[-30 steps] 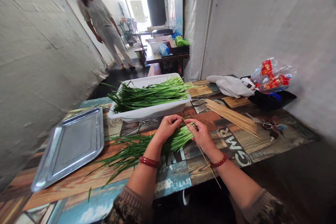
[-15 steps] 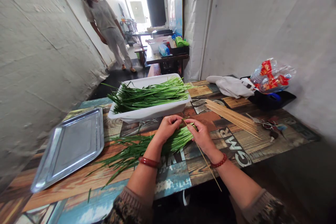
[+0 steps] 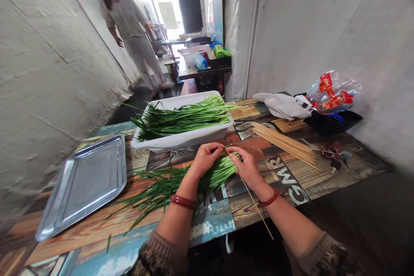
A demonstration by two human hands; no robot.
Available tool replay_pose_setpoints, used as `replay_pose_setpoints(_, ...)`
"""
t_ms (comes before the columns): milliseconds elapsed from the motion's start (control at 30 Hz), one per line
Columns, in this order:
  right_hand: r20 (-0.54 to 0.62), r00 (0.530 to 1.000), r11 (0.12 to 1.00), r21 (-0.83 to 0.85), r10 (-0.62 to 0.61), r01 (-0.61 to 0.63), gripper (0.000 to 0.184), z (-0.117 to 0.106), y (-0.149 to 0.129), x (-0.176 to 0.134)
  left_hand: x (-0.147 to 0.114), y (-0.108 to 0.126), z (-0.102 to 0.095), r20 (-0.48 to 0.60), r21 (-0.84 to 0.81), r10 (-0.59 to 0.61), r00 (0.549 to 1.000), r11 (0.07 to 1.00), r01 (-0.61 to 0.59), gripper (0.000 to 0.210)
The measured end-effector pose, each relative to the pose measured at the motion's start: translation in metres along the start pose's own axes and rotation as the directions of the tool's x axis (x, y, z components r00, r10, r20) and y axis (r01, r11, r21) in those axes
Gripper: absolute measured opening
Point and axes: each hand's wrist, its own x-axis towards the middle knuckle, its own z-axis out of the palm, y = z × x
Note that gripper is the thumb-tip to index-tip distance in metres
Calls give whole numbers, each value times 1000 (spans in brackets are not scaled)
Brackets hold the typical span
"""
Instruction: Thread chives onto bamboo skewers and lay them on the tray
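My right hand (image 3: pixel 247 166) pinches a thin bamboo skewer (image 3: pixel 255 202), which slants down past the table's front edge. Close against it, my left hand (image 3: pixel 207 157) is closed, its thumb and finger pinched on what looks like a garlic chive; a bit of green shows at the skewer's upper end. Beneath both hands lies a loose pile of garlic chives (image 3: pixel 168 185), pale stems to the right, dark leaves to the left. Just beyond stands a white plastic tub (image 3: pixel 184 141) holding more chives. My fingers hide the exact contact between chive and skewer.
A metal tray (image 3: pixel 89 181) lies at the left. On the right are a bundle of skewers (image 3: pixel 284 144), scissors (image 3: pixel 326 152), a white cloth (image 3: pixel 283 105) and a clear plastic bag with red print (image 3: pixel 333 92). A person (image 3: pixel 129 30) stands in the passage behind the table.
Both hands keep almost the same pose at the skewer. The person in the background has shifted slightly and swung an arm. The whole view has moved a little.
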Motion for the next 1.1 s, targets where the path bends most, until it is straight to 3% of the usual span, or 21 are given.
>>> replay_pose_setpoints(367, -26, 1000, 1000, 15, 3, -2, 33, 1, 0, 1, 4, -8, 0, -25, 193, 112, 993, 976, -105, 18)
replay_pose_setpoints(633, 4, 1000, 998, 62, -30, 30, 55, 0, -3, 0, 4, -7, -1, 28, 187, 131, 991, 973, -134, 18)
replay_pose_setpoints(900, -19, 999, 999, 27, -35, 36, 39, 0, 1, 0, 2, -5, -2, 99, 247, 168, 981, 951, -188, 20)
replay_pose_setpoints(1100, -34, 999, 998, 50, -36, 38, 30, 1, 7, 2, -1, 0, -5, 224, 251, 202, 954, 933, -256, 23)
